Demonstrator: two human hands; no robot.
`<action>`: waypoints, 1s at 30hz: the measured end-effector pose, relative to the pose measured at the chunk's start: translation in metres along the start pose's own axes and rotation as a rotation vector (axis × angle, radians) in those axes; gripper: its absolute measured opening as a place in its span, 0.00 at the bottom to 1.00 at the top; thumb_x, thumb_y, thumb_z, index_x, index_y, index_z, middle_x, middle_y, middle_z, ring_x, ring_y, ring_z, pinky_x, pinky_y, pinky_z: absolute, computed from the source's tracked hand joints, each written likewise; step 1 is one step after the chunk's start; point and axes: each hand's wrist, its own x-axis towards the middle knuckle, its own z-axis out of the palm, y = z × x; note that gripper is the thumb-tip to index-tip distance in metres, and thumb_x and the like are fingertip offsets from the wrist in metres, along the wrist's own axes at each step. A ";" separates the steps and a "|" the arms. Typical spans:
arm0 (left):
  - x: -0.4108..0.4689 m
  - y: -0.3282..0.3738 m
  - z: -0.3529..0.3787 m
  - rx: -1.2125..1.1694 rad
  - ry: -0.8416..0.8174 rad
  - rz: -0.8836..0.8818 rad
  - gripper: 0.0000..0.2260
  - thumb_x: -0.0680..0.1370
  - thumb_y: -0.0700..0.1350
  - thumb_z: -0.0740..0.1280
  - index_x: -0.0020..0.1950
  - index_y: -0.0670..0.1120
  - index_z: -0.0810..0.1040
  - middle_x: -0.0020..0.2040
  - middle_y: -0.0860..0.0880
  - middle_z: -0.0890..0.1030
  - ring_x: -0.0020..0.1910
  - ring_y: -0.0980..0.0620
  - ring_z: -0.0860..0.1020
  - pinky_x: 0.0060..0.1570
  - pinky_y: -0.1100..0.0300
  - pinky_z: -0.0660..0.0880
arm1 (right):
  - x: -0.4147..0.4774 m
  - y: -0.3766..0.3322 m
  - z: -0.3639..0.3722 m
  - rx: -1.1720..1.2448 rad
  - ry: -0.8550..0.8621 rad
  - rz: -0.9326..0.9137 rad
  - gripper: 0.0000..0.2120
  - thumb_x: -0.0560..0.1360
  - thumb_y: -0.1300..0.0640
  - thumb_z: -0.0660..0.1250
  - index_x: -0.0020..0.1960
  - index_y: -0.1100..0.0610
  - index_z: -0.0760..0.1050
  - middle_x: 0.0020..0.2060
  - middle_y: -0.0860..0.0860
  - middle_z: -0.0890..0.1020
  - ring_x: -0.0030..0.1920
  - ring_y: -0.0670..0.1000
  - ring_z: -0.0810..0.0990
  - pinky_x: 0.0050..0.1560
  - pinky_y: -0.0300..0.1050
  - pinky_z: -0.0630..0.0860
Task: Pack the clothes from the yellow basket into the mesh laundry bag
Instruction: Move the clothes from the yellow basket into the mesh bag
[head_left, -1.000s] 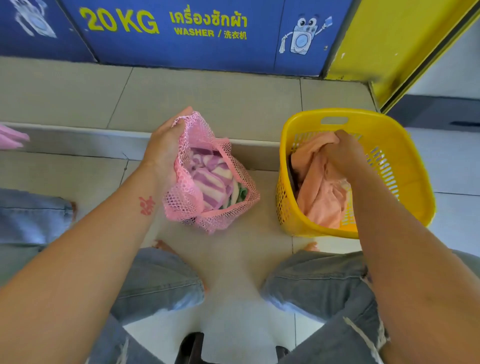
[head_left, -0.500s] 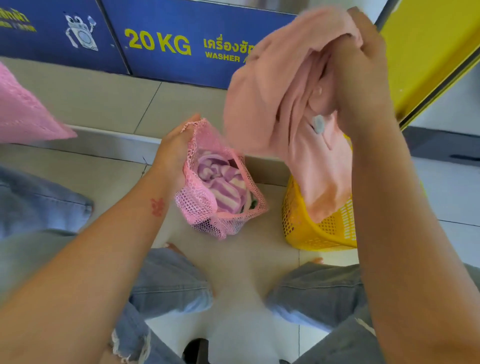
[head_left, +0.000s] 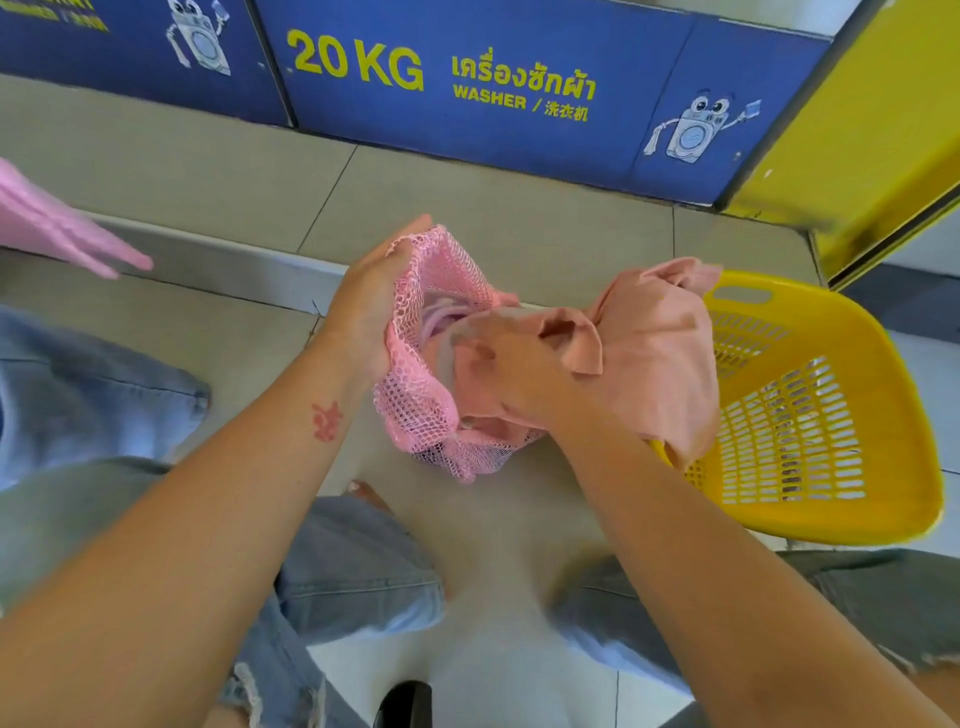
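Observation:
A pink mesh laundry bag (head_left: 415, 410) stands on the tiled floor in the middle of the view. My left hand (head_left: 366, 306) grips its left rim and holds the mouth wide. A striped purple and white garment (head_left: 441, 319) shows inside. My right hand (head_left: 511, 364) is closed on a peach garment (head_left: 654, 353) and sits over the bag's mouth; part of the cloth is inside, the rest drapes to the right over the yellow basket (head_left: 831, 509). The basket's slotted walls show no other clothes; its left part is hidden by the garment.
Blue washer panels (head_left: 493, 88) marked 20 KG run along the back above a raised tiled step (head_left: 208, 270). A yellow panel (head_left: 857, 150) stands at the right. A pink item (head_left: 57, 228) lies at the left edge. My denim-clad knees (head_left: 353, 571) frame the floor below.
My right hand has come down from high above the basket to the bag's mouth with the peach garment. The left hand stays on the bag's rim.

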 end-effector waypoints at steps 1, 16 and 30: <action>0.001 0.000 0.001 0.002 -0.004 0.002 0.14 0.84 0.47 0.58 0.57 0.58 0.83 0.66 0.50 0.81 0.63 0.48 0.80 0.66 0.47 0.75 | 0.000 0.008 -0.007 -0.018 0.087 -0.022 0.23 0.77 0.51 0.64 0.71 0.52 0.68 0.69 0.54 0.71 0.69 0.56 0.69 0.67 0.53 0.67; -0.005 -0.005 0.007 0.040 0.001 0.001 0.15 0.84 0.48 0.58 0.57 0.60 0.84 0.68 0.51 0.79 0.66 0.48 0.78 0.68 0.46 0.74 | -0.061 0.107 -0.048 0.252 0.361 0.438 0.47 0.69 0.40 0.70 0.77 0.42 0.43 0.75 0.57 0.61 0.70 0.65 0.68 0.65 0.58 0.67; -0.007 -0.002 0.006 -0.003 0.017 -0.015 0.15 0.84 0.48 0.58 0.58 0.60 0.83 0.68 0.51 0.79 0.65 0.47 0.79 0.67 0.46 0.74 | -0.051 0.034 -0.084 -0.161 0.506 0.212 0.16 0.76 0.49 0.61 0.63 0.50 0.71 0.52 0.59 0.81 0.51 0.65 0.79 0.44 0.50 0.71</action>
